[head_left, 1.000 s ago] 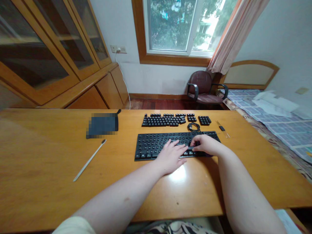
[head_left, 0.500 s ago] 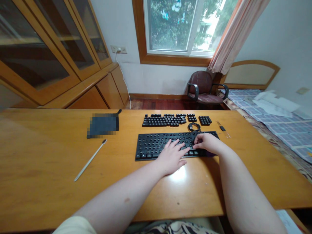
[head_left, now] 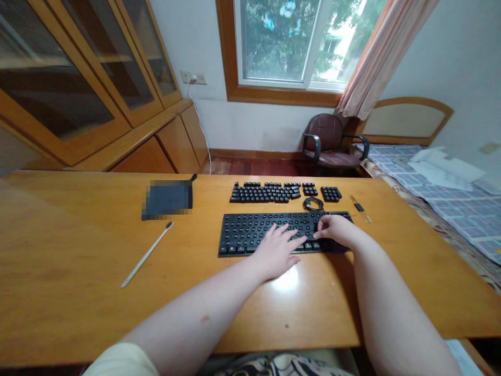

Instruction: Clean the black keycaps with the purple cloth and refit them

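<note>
A black keyboard [head_left: 242,235] lies flat on the wooden desk [head_left: 78,271] in front of me. My left hand [head_left: 276,250] rests on its middle keys, fingers spread, holding nothing. My right hand [head_left: 334,230] sits on the keyboard's right part with its fingers curled down and the tips together on the keys. Whether they pinch something small is hidden. Behind the keyboard, loose black keycaps [head_left: 266,192] are laid out in rows, with a smaller block of keycaps [head_left: 331,194] to their right. A coiled black cable [head_left: 312,204] lies between them and the keyboard.
A dark pouch [head_left: 167,199] and a thin white stick [head_left: 146,255] lie on the desk's left half. A small clear strip with a black piece [head_left: 359,207] lies at the right. Beyond the desk are a wooden cabinet [head_left: 97,94], an armchair [head_left: 331,143] and a bed [head_left: 450,198].
My right hand has slid a little to the right along the keyboard. My left hand stays in place, fingers slightly more spread. The view has shifted slightly.
</note>
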Available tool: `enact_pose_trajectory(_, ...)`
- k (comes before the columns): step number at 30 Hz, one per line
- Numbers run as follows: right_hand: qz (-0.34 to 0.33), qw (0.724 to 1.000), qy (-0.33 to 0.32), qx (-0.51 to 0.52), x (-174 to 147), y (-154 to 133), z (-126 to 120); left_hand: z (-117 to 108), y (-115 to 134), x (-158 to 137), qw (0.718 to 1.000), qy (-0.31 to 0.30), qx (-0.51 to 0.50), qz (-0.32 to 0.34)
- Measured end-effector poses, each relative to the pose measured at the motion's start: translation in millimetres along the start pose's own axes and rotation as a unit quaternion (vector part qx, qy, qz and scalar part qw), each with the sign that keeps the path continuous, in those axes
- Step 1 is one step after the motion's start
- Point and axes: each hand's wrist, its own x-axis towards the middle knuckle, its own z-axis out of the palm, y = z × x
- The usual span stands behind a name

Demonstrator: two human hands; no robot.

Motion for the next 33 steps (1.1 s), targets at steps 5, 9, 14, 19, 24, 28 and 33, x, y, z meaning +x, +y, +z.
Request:
enact_pose_trajectory(5,0.023,0.999,-0.003,-0.024,-1,-5,0,0,0,1,1.0,-0.007,0.003,-0.002)
enact_pose_trajectory(9,0.033,0.999,-0.006,-0.043,-1,-9,0,0,0,0,1.0,-0.008,0.008,-0.002)
enact_pose_trajectory(14,0.028,0.998,-0.011,-0.047,-3,-10,-1,0,2,-1,1.0,-0.004,0.014,-0.001)
enact_pose_trajectory(19,-0.021,0.997,0.068,-0.041,-6,-17,-2,-1,3,-1,1.0,0.007,0.023,-0.005)
enact_pose_trajectory(24,-0.03,0.976,0.211,-0.039,-5,-30,4,-2,5,0,1.0,-0.003,0.029,-0.001)
enact_pose_trajectory(28,-0.056,0.961,0.272,-0.009,-9,-37,8,-2,5,-1,0.999,-0.002,0.032,-0.002)
enact_pose_trajectory(33,-0.086,0.952,0.295,-0.007,-6,-52,0,1,5,-1,0.999,0.003,0.033,-0.003)
